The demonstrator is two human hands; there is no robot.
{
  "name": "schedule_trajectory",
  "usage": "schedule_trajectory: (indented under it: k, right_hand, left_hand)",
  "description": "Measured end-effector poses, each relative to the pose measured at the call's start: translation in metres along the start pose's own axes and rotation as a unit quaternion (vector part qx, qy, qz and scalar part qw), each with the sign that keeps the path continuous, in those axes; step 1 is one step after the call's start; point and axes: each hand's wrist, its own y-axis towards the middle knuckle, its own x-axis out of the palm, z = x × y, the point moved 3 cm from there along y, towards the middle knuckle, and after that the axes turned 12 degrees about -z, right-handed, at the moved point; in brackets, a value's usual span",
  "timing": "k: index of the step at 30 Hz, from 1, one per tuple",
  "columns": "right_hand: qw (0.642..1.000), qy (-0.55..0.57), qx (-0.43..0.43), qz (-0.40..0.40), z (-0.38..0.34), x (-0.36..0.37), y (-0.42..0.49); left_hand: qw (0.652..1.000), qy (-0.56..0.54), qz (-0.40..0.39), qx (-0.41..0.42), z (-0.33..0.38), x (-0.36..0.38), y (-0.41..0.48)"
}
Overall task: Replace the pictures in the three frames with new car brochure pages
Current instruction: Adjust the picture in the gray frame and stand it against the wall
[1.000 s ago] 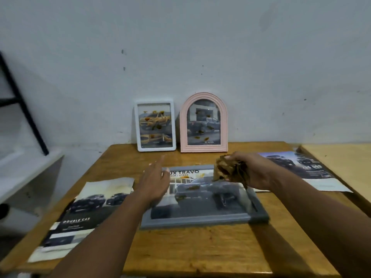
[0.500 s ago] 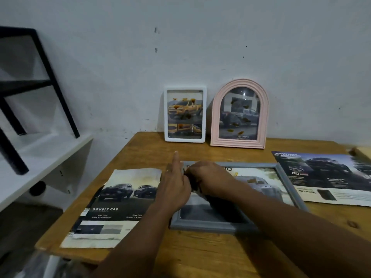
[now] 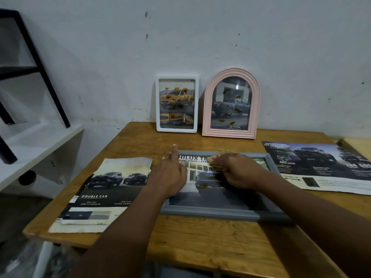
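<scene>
A grey frame (image 3: 220,212) lies flat on the wooden table (image 3: 200,241), holding a car brochure page. My left hand (image 3: 170,175) rests flat on the frame's left edge, index finger pointing forward. My right hand (image 3: 239,170) is closed around a small brownish wad (image 3: 215,158) and presses it on the glass near the frame's top. A white frame (image 3: 177,129) and a pink arched frame (image 3: 230,133) stand against the wall, each showing a car picture with brown specks on the glass.
A loose "Double Cab" brochure page (image 3: 104,193) lies left of the grey frame. Another brochure page (image 3: 325,167) lies at the right. A white shelf (image 3: 36,149) with black metal legs stands left of the table. A second table edge (image 3: 359,145) shows far right.
My right hand with the wad has slid across the glass, leftward then back toward the frame's top middle. The view has shifted left. My left hand stays on the frame's left edge.
</scene>
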Motion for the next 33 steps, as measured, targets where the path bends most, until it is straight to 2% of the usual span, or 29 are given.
schedule_trajectory:
  k: [7,12,14,17,22,25,27,30,33]
  right_hand:
    - [0.985,-0.079,0.150,0.016,0.053,0.001,-0.056]
    - [0.966,-0.100,0.232,0.055,0.013,0.008,-0.052]
    - [0.963,-0.048,0.261,0.054,-0.012,0.009,-0.043]
    - [0.973,0.024,0.224,0.050,-0.057,0.016,-0.018]
    - [0.994,0.084,0.067,0.038,-0.110,0.030,0.015]
    - [0.989,0.145,-0.002,-0.031,-0.094,0.023,0.011]
    - [0.987,0.146,-0.025,-0.067,-0.077,0.017,0.002]
    - [0.992,0.095,-0.036,-0.069,-0.054,0.010,-0.014]
    - [0.997,0.058,-0.002,-0.059,-0.020,0.002,-0.036]
  left_hand:
    - [0.999,-0.033,0.022,-0.029,0.002,0.001,0.000]
    - [0.995,-0.094,0.031,-0.026,0.009,0.002,-0.007]
    - [0.991,-0.126,0.033,-0.020,0.012,0.000,-0.011]
    - [0.984,-0.176,0.020,-0.027,0.010,0.001,-0.013]
    - [0.962,-0.263,0.011,-0.071,-0.002,0.000,-0.004]
    - [0.951,-0.295,0.008,-0.094,-0.012,-0.003,0.002]
    - [0.954,-0.285,0.006,-0.090,-0.009,0.000,0.000]
    - [0.968,-0.237,0.016,-0.076,0.000,0.006,-0.006]
    - [0.970,-0.231,0.033,-0.061,0.005,0.007,-0.010]
